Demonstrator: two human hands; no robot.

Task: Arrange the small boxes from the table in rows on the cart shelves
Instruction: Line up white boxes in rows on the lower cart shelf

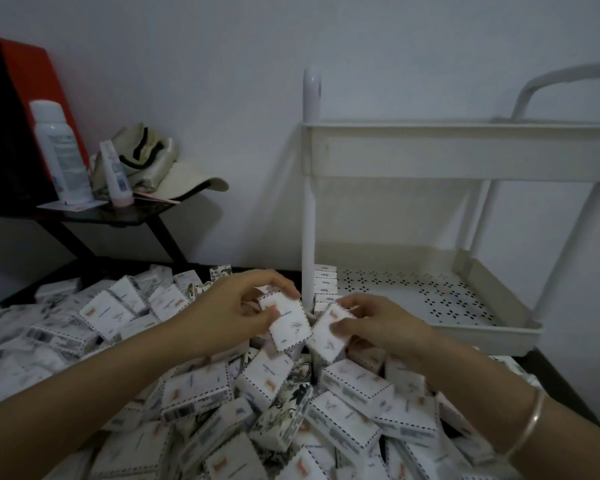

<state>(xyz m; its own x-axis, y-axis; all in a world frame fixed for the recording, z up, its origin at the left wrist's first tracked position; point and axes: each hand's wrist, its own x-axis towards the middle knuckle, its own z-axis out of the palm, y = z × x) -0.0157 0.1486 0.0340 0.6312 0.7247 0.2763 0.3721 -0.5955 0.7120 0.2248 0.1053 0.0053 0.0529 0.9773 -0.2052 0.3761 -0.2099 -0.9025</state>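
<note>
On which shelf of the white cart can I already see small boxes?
The lower shelf, the one with the perforated floor: a row of small boxes lies along its left edge, beside the post. The upper shelf shows only its side wall.

Dark worktop [568,393] under my left grip [236,317] and right grip [378,323], heaped with small boxes [194,393]; cart shelf [430,299] just beyond holds a few.

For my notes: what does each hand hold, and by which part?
Left hand pinches one small box at its upper end; right hand pinches another box at its upper edge.
</note>
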